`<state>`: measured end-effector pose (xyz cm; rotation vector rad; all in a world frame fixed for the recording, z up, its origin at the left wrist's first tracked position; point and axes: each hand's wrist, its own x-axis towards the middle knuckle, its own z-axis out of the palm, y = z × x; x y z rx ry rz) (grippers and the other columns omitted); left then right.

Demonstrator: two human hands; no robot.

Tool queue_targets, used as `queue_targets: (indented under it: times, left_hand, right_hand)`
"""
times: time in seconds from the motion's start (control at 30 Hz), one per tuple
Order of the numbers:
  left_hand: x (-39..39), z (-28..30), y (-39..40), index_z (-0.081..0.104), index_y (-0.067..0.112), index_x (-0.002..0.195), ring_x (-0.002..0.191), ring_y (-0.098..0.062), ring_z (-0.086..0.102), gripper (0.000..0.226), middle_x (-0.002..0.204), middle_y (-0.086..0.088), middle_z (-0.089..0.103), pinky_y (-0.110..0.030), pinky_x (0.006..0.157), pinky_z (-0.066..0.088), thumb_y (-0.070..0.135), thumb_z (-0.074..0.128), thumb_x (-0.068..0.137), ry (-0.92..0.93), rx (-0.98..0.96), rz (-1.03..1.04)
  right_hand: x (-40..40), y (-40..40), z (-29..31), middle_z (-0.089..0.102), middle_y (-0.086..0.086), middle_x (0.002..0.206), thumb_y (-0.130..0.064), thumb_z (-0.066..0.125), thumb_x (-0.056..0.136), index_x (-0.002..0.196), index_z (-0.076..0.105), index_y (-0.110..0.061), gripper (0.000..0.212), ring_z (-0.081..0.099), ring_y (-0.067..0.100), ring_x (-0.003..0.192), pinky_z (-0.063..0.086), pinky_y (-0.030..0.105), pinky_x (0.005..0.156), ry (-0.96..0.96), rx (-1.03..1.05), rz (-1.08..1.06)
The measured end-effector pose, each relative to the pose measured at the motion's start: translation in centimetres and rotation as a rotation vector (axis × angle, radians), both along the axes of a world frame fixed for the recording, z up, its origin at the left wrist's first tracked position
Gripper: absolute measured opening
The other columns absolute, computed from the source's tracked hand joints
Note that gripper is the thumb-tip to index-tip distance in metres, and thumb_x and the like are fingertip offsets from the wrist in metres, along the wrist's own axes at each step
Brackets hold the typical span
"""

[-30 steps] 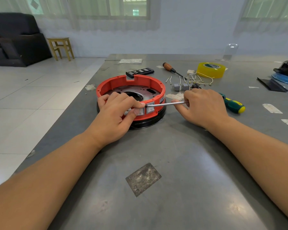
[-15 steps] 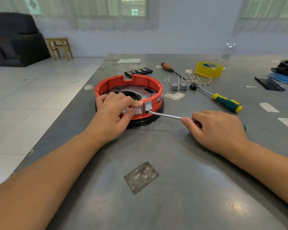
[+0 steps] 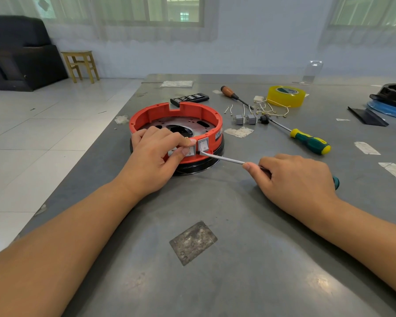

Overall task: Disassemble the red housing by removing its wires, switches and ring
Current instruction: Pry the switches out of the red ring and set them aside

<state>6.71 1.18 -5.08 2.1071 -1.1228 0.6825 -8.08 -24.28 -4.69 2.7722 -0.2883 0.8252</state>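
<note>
We note the red housing sitting on its black ring near the left edge of the grey surface, two white rocker switches still seated in its near wall. Our left hand curls over the rim, thumb pressing the left switch, probably to brace the housing, while our right hand grips a flat screwdriver, its tip at the right switch's lower edge, likely to pry. Freed wires, grey relays, a green screwdriver and yellow tape lie beyond.
</note>
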Motion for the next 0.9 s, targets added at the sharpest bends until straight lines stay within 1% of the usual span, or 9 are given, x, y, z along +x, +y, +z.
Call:
queue_targets:
  times: [0.1,0.2,0.33,0.4,0.47,0.57,0.67,0.8,0.9]
  left_hand:
    - [0.0,0.1,0.0,0.074,0.027,0.112,0.094,-0.015,0.05,0.02,0.091,0.013,0.061,-0.047,0.097,0.031,0.033,0.059,0.101,0.01,0.009,0.01]
    - [-0.2,0.2,0.0,0.074,0.026,0.112,0.094,-0.017,0.052,0.02,0.089,0.011,0.061,-0.046,0.097,0.03,0.032,0.059,0.101,0.019,0.014,0.014]
    - [-0.3,0.3,-0.1,0.074,0.026,0.112,0.094,-0.02,0.052,0.021,0.087,0.009,0.06,-0.047,0.098,0.03,0.032,0.058,0.101,0.032,0.029,0.02]
    - [-0.3,0.4,-0.1,0.073,0.026,0.112,0.095,-0.021,0.052,0.02,0.088,0.008,0.061,-0.047,0.099,0.03,0.032,0.057,0.101,0.04,0.032,0.02]
    - [-0.3,0.5,-0.1,0.073,0.027,0.112,0.096,-0.019,0.051,0.015,0.09,0.008,0.061,-0.048,0.1,0.029,0.028,0.061,0.103,0.041,0.03,0.012]
    - [-0.2,0.5,-0.1,0.071,0.028,0.111,0.098,-0.017,0.049,0.012,0.092,0.008,0.062,-0.049,0.102,0.029,0.021,0.065,0.104,0.05,0.031,0.007]
    - [-0.3,0.6,0.0,0.07,0.031,0.11,0.097,-0.017,0.048,0.012,0.09,0.008,0.06,-0.048,0.101,0.028,0.026,0.061,0.104,0.056,0.029,-0.002]
    - [-0.3,0.8,-0.1,0.061,0.043,0.108,0.099,-0.015,0.047,0.021,0.091,0.01,0.061,-0.046,0.103,0.027,0.023,0.063,0.105,0.088,0.025,-0.02]
    - [-0.3,0.8,-0.1,0.06,0.044,0.109,0.1,-0.016,0.048,0.021,0.093,0.01,0.062,-0.047,0.104,0.027,0.024,0.063,0.105,0.105,0.024,-0.019]
  right_hand:
    - [-0.1,0.3,0.1,0.047,-0.009,0.058,-0.075,0.012,0.094,0.065,0.053,-0.027,0.069,0.037,0.008,0.049,0.019,0.02,0.048,0.0,-0.009,-0.02]
    - [-0.1,0.4,0.1,0.046,-0.009,0.057,-0.075,0.011,0.094,0.064,0.052,-0.027,0.07,0.033,0.003,0.047,0.018,0.02,0.047,-0.003,-0.014,-0.02]
    - [0.4,-0.2,0.0,0.046,-0.009,0.059,-0.074,0.013,0.095,0.066,0.053,-0.028,0.068,0.044,0.011,0.051,0.021,0.021,0.047,0.007,-0.028,0.027]
    - [0.8,-0.7,0.0,0.047,-0.009,0.059,-0.073,0.016,0.097,0.066,0.053,-0.028,0.066,0.046,0.013,0.053,0.023,0.021,0.047,0.0,-0.043,0.054]
    - [1.5,-1.2,-0.1,0.047,-0.009,0.06,-0.072,0.016,0.098,0.065,0.051,-0.027,0.066,0.048,0.014,0.054,0.025,0.021,0.048,0.0,-0.053,0.079]
    - [2.5,-1.9,-0.2,0.047,-0.008,0.06,-0.073,0.014,0.096,0.061,0.046,-0.026,0.067,0.047,0.013,0.053,0.025,0.023,0.047,0.0,-0.048,0.134]
    - [3.9,-2.4,-0.1,0.049,-0.007,0.063,-0.078,0.013,0.095,0.06,0.047,-0.024,0.072,0.048,0.015,0.056,0.03,0.026,0.048,0.025,-0.051,0.176]
    - [5.6,-2.9,0.1,0.048,-0.004,0.061,-0.082,0.013,0.09,0.055,0.042,-0.023,0.074,0.045,0.019,0.056,0.018,0.03,0.052,-0.01,-0.037,0.21]
    - [6.7,-3.4,0.2,0.046,-0.004,0.06,-0.083,0.014,0.09,0.054,0.043,-0.022,0.076,0.046,0.021,0.058,0.024,0.031,0.057,-0.023,-0.038,0.238]
